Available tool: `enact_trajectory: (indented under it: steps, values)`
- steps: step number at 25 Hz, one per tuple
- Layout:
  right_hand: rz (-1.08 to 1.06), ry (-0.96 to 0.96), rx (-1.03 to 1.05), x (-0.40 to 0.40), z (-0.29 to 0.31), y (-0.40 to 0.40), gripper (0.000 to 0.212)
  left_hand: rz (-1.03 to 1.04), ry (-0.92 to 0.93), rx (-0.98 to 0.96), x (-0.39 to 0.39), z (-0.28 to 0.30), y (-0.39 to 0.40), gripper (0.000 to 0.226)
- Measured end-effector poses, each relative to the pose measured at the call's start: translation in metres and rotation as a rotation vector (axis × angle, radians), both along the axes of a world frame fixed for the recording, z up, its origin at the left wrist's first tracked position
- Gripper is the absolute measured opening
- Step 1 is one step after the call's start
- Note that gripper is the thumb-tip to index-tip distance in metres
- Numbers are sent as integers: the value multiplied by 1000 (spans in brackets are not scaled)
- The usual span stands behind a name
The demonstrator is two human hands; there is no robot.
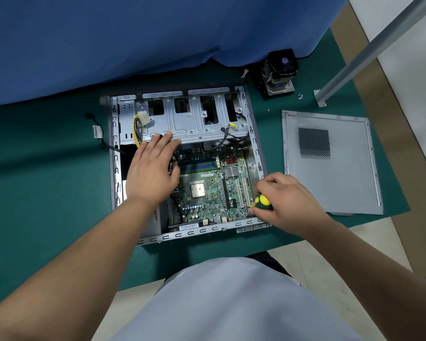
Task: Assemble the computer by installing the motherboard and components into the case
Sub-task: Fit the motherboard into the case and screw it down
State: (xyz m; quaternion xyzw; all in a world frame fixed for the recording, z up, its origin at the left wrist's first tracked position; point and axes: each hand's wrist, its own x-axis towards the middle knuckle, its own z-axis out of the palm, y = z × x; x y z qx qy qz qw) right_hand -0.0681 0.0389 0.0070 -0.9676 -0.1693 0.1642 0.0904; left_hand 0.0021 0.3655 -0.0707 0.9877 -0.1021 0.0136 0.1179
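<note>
Right hand (284, 201) gripping screwdriver (263, 202) at board (208, 190) near corner inside case (188, 234) on worktop (47, 193), left hand (153, 168) flat, fingers straight, steadying; screw-fastening step apparently underway, next needing firm vertical turning pressure.

A work table covered in a dark green mat (47, 168) carries an opened computer case (256, 153), lying on its side near the middle. To the case's right a detached grey side panel (342, 183) lies flat, well apart from a CPU cooler (279, 72) standing at the far edge beside a few small screws (300, 96). A blue cloth (133, 38) drapes over the table's far side, and a black cable (97, 134) trails just left of the case.
</note>
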Motion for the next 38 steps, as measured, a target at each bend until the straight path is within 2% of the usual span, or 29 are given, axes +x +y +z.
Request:
enact_trajectory:
  steps: [4,7,10,13,16,20,22,23,25,27,28,30,33,38]
  values:
    - [129,-33,-129,1,8,11,42,1,-2,-1,-1,0,0,61]
    - [128,45,-105,1,17,12,31,1,-2,2,-1,1,-1,61]
    - [174,117,-154,1,20,11,28,1,1,-2,-1,1,-1,61]
    - [140,17,-314,1,25,18,45,0,-3,-9,-1,1,-1,60]
    - [179,65,-357,1,26,23,57,3,-4,-22,-1,1,-1,59]
    - [258,201,-306,3,37,21,30,9,-3,-19,-1,1,-1,59]
    - [281,171,-347,5,37,22,20,10,-1,-18,-1,1,-2,59]
    - [267,136,-375,6,36,24,22,11,0,-18,-1,1,-2,59]
    - [217,107,-438,9,36,27,45,8,4,-22,-2,2,-2,59]
    - [223,87,-448,7,35,24,58,6,10,-22,-1,2,-2,60]
    - [232,81,-413,4,34,21,55,7,12,-20,-1,2,-2,60]
    - [264,112,-343,0,37,16,36,8,15,-21,-1,2,-2,60]
    - [286,155,-323,0,40,16,28,10,14,-20,-2,2,-2,60]
    - [181,78,-441,2,33,20,67,13,5,-22,-2,1,-3,58]
